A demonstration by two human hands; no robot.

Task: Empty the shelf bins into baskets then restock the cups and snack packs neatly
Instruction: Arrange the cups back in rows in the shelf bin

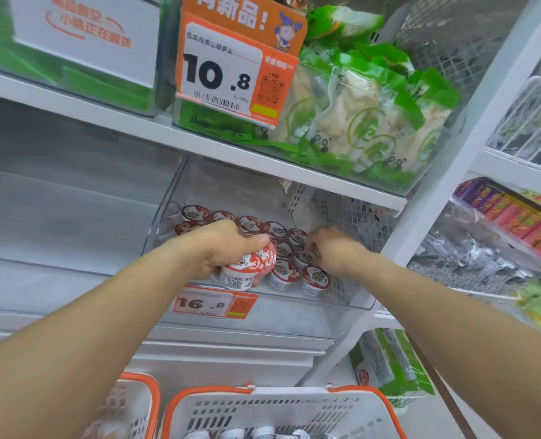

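Observation:
Several small white cups with red lids (pixel 283 274) stand in a clear shelf bin (pixel 294 315) on the middle shelf. My left hand (pixel 221 248) grips one tilted cup (pixel 247 269) at the bin's front. My right hand (pixel 335 251) reaches into the bin's right side, its fingers curled over a cup (pixel 304 255) in the back rows. Green and white snack packs (pixel 370 115) fill the clear bin on the shelf above. A white basket with an orange rim (pixel 282 410) sits below, with a few cups (pixel 256 434) in it.
A second orange-rimmed basket (pixel 136 403) sits at the lower left. Price tags reading 10.8 (pixel 228 74) and 16.8 (pixel 213 304) hang on the bin fronts. A white shelf post (pixel 446 185) rises at the right, with other packaged goods (pixel 516 217) beyond.

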